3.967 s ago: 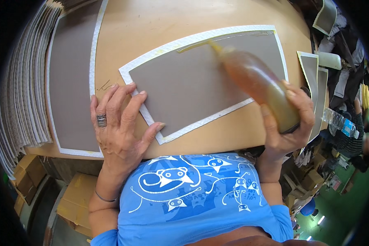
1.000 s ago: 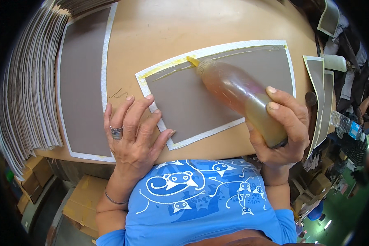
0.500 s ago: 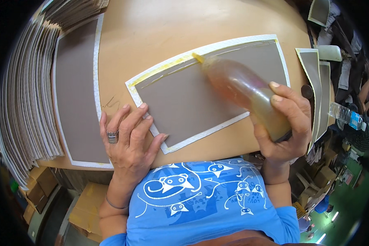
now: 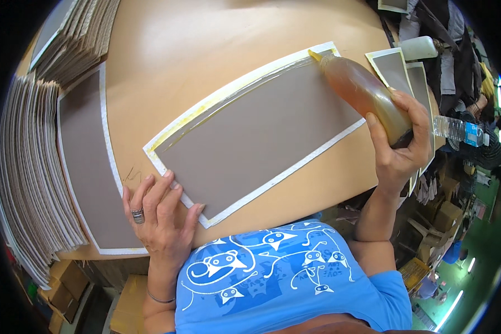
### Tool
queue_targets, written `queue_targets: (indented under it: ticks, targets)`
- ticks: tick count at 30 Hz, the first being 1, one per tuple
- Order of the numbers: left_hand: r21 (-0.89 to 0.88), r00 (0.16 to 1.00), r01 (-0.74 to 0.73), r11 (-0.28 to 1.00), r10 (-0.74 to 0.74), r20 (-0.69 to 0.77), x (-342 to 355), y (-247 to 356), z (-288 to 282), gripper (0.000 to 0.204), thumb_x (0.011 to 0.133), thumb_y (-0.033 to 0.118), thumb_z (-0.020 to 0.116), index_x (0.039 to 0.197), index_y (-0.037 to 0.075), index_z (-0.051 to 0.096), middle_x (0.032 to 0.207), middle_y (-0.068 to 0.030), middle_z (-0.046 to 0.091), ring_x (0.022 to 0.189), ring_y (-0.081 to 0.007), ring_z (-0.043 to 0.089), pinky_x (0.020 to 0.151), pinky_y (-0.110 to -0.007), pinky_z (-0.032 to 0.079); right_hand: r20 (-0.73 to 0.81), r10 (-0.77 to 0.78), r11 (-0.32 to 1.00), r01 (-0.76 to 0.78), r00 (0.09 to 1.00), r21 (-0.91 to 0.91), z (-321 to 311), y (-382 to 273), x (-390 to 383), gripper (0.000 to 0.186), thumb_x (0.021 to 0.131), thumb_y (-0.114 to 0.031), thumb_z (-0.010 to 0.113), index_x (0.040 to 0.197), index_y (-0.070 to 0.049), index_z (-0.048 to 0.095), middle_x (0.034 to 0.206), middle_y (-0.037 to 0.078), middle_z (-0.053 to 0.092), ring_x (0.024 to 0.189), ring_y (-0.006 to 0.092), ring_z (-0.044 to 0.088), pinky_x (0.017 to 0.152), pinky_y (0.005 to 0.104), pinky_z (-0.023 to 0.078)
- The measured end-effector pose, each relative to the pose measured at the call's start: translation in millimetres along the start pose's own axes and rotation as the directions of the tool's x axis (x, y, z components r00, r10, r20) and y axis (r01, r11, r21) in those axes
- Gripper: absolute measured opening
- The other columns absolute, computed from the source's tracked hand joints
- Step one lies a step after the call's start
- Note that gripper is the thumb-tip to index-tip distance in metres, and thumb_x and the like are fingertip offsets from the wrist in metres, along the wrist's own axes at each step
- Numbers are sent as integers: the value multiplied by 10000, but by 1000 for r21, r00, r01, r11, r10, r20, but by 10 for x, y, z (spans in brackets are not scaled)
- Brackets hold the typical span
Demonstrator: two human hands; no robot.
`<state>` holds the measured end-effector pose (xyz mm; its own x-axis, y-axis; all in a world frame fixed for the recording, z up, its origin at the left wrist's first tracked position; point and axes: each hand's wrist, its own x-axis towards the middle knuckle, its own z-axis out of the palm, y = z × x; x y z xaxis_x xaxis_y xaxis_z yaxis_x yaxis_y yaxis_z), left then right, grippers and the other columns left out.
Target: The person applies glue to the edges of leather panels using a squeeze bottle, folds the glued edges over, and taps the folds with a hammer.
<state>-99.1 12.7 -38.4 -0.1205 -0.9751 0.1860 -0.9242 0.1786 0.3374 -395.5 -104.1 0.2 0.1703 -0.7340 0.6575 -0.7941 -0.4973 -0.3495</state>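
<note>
A grey-brown sheet with a white border lies slanted on the tan tabletop. A streak of yellow, glue-like liquid runs along its far white border. Fingertips of my left hand rest on the sheet's near left edge; that hand is open, its fingers apart, with a ring on one. In my right hand I grip a translucent squeeze bottle with amber contents. The bottle is tilted down, its yellow nozzle close to the border near the far right corner. My palm hides part of the bottle's base.
At the left stands a tall stack of sheets, with another stack behind it. A second bordered sheet lies beside them. On the right are more bordered sheets, a white bottle and a clear water bottle.
The squeeze bottle has moved right along the far border, and the yellow streak reaches further right. My left hand stays at the sheet's left edge. The whole view has shifted and turned slightly.
</note>
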Motion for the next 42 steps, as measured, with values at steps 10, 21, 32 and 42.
queue_targets:
  ticks: [10, 21, 32, 42]
  targets:
    - [7, 1000, 8, 1000, -8, -11, -13, -15, 22, 430, 656, 225, 753, 1015, 120, 540, 1158, -38, 535, 1145, -269, 438, 1041, -514, 223, -82, 125, 992, -127, 989, -22, 3, 176, -10, 368, 622, 13, 709, 964, -15, 577, 915, 92, 605, 833, 215, 590, 757, 305, 464]
    - [-2, 1000, 4, 1000, -4, -1, 16, -15, 16, 421, 659, 184, 737, 1024, 102, 543, 1169, -67, 540, 1132, -287, 452, 1032, -503, 241, -18, 72, 993, -70, 997, 91, 77, -14, -60, 380, 610, 34, 703, 965, -10, 572, 936, 121, 596, 850, 235, 582, 773, 313, 460]
    - [-42, 999, 39, 998, -39, -8, 9, 9, 9, 465, 625, 187, 769, 1027, 132, 541, 1165, -30, 535, 1142, -256, 442, 1044, -505, 221, 103, -69, 977, 46, 992, 207, 165, -369, -102, 461, 566, 54, 719, 990, -6, 549, 965, 179, 594, 866, 281, 589, 738, 332, 495]
    - [-65, 999, 33, 997, -36, -30, -3, -9, 23, 441, 623, 210, 768, 999, 124, 553, 1164, -26, 538, 1120, -250, 466, 1044, -486, 216, 181, -76, 955, 20, 981, 295, 213, -610, -127, 482, 559, 59, 716, 1000, -26, 540, 980, 175, 593, 868, 278, 593, 730, 320, 503]
